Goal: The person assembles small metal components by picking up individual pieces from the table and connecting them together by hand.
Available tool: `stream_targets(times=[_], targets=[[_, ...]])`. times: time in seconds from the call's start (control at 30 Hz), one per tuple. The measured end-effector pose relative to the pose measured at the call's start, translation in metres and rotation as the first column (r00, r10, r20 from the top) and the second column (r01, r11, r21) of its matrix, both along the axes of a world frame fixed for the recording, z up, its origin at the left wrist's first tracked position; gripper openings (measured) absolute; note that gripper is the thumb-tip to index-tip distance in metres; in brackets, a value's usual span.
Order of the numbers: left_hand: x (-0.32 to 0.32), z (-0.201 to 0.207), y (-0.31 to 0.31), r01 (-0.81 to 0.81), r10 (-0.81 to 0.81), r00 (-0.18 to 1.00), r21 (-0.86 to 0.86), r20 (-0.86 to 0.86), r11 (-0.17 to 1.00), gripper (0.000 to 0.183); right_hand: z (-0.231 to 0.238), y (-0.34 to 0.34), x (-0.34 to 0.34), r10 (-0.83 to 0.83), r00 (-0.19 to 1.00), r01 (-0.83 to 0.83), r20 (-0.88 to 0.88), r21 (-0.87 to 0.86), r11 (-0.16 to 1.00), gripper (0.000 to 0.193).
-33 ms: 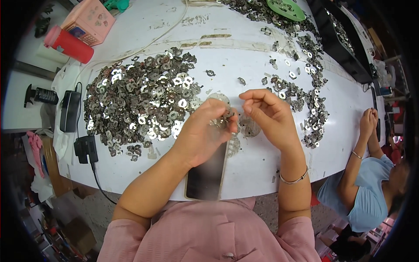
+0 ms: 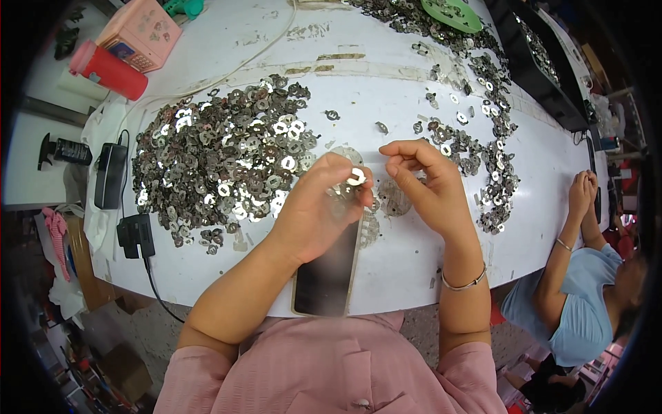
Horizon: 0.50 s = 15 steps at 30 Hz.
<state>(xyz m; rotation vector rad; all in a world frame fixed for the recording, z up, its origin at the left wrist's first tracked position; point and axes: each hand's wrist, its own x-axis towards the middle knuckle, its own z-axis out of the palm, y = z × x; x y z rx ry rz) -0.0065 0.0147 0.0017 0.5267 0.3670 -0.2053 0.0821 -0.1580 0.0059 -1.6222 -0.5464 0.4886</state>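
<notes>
My left hand (image 2: 318, 207) is closed, with a small shiny metal ring-shaped piece (image 2: 356, 177) between thumb and fingers. Other small pieces may lie in its palm, but the fingers and blur hide them. A short gap to the right, my right hand (image 2: 429, 185) hovers with curved fingers, thumb and index tips slightly apart and nothing visible between them. A big heap of similar flat metal pieces (image 2: 227, 152) spreads on the white table (image 2: 393, 276) left of my hands. Below my left hand lies a dark phone (image 2: 323, 279), partly covered by the wrist.
More metal pieces (image 2: 493, 159) trail along the right, up to a green dish (image 2: 452, 15). A black tray (image 2: 538, 62) stands far right. At left are a red tumbler (image 2: 109, 70), a pink box (image 2: 140, 34) and black adapters (image 2: 136, 236). A person in blue (image 2: 572, 297) sits at right.
The metal piece in my left fingers has turned and now shows a bright face. My right hand has barely moved.
</notes>
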Motion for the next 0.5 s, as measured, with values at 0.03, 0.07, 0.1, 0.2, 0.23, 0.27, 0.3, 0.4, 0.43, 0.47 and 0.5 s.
stream_targets(times=[0.03, 0.07, 0.1, 0.2, 0.23, 0.27, 0.3, 0.4, 0.43, 0.47, 0.5], targets=[[0.000, -0.006, 0.004, -0.015, 0.017, 0.998, -0.024, 0.068, 1.000, 0.009, -0.001, -0.003, 0.002, 0.013, 0.938, 0.065, 0.347, -0.213, 0.975, 0.018], [0.000, -0.010, 0.008, -0.030, 0.037, 0.990, -0.049, 0.135, 0.998, 0.009, 0.000, -0.004, 0.002, 0.014, 0.938, 0.064, 0.346, -0.213, 0.975, 0.018], [0.001, -0.012, 0.010, -0.031, 0.038, 0.990, -0.049, 0.134, 0.998, 0.009, 0.003, -0.006, 0.001, 0.110, 0.929, -0.014, 0.354, -0.263, 0.965, 0.019], [0.002, -0.015, 0.014, -0.064, 0.079, 0.980, -0.085, 0.182, 0.994, 0.007, 0.005, -0.006, -0.002, 0.274, 0.853, -0.106, 0.444, -0.368, 0.924, 0.020], [0.002, -0.014, 0.013, -0.065, 0.080, 0.980, -0.084, 0.182, 0.994, 0.007, 0.005, -0.005, -0.002, 0.344, 0.781, -0.113, 0.521, -0.423, 0.899, 0.019], [0.003, -0.011, 0.011, -0.075, 0.088, 0.983, -0.080, 0.163, 0.994, 0.008, 0.004, -0.005, -0.003, 0.344, 0.782, -0.113, 0.520, -0.424, 0.899, 0.019], [0.003, -0.009, 0.010, -0.085, 0.096, 0.985, -0.075, 0.145, 0.994, 0.009, 0.003, -0.004, -0.004, 0.355, 0.789, -0.113, 0.502, -0.449, 0.887, 0.017], [0.003, -0.007, 0.010, -0.068, 0.069, 0.994, -0.017, 0.079, 0.998, 0.009, 0.000, -0.006, 0.000, 0.370, 0.798, -0.126, 0.476, -0.468, 0.875, 0.013], [0.003, -0.006, 0.009, -0.068, 0.069, 0.994, -0.017, 0.080, 0.998, 0.009, 0.000, -0.006, 0.002, 0.374, 0.800, -0.140, 0.468, -0.462, 0.876, 0.012], [0.002, -0.006, 0.006, -0.050, 0.044, 0.996, 0.066, 0.081, 0.997, 0.008, 0.002, -0.007, 0.003, 0.374, 0.800, -0.137, 0.469, -0.463, 0.876, 0.012], [0.001, -0.005, 0.005, -0.032, 0.020, 0.996, 0.149, 0.081, 0.988, 0.007, 0.006, -0.007, 0.003, 0.283, 0.878, -0.117, 0.386, -0.400, 0.909, 0.013]])
